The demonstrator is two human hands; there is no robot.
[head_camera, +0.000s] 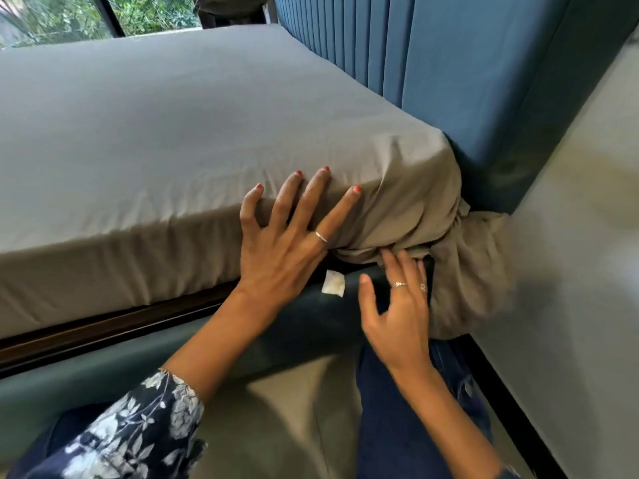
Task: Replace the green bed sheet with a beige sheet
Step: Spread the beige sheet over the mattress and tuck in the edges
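Note:
A beige sheet (179, 133) covers the mattress top and its near side, smooth except at the corner by the headboard, where it bunches into a gathered lump (470, 271) that hangs past the mattress. My left hand (287, 243) presses flat with spread fingers on the mattress edge just left of that corner. My right hand (397, 305) sits below the corner, its fingertips touching the bunched folds at the underside of the mattress. No green sheet is in view.
A blue padded headboard (449, 63) stands right behind the mattress. A dark teal bed frame rail (103, 368) runs along the near side, with a small white tag (333, 284) on it. A pale wall (581, 236) closes in on the right. A window (69, 15) lies beyond the bed.

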